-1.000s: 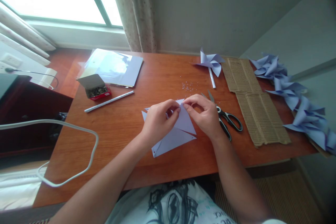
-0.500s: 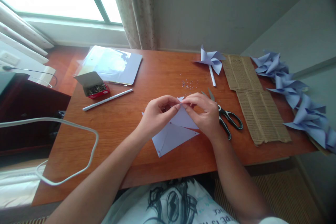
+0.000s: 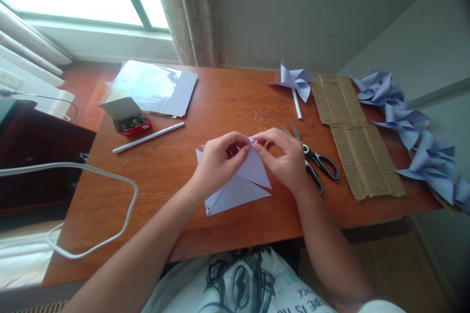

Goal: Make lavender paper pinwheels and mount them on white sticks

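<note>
Lilac paper sheet [image 3: 240, 190] lies flat on table [image 3: 176, 171], near edge, centre. Far corner lifted: left hand [image 3: 216, 164] and right hand [image 3: 288, 159] both pinched on it, fingertips almost meeting. Judged light, thin, floppy, creases easily, tears along cuts; best held at corner tips with soft pinch. Scissors [image 3: 316, 164] just right of right hand. Finished pinwheel [image 3: 295, 83] far right; pin box [image 3: 128, 120] far left.

shirt [image 3: 238, 286], small print, unreadable upside down

Matt paper sheet [image 3: 238, 190] (glossy wooden table [image 3: 176, 176]).
</note>
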Action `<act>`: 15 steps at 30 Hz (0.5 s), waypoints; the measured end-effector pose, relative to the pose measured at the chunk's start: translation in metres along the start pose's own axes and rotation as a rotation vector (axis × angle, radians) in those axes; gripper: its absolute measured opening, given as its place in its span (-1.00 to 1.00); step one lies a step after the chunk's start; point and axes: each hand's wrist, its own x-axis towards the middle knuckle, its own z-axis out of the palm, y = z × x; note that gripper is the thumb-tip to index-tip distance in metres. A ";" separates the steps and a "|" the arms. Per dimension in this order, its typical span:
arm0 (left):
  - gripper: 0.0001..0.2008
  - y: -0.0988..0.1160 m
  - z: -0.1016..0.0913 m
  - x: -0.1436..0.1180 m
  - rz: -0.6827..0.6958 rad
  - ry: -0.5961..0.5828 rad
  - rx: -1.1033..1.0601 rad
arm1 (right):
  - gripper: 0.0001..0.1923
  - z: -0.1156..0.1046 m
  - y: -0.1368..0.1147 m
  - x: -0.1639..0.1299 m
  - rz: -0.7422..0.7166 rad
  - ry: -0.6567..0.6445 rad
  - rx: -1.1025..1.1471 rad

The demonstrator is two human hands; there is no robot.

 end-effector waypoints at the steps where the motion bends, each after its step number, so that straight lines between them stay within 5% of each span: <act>1: -0.88 0.000 0.000 0.000 -0.004 -0.009 -0.007 | -0.89 0.000 0.000 0.000 -0.005 -0.009 -0.003; 15: -0.77 0.005 -0.003 0.003 -0.221 -0.026 -0.311 | -0.79 0.001 0.006 -0.005 -0.146 0.017 -0.142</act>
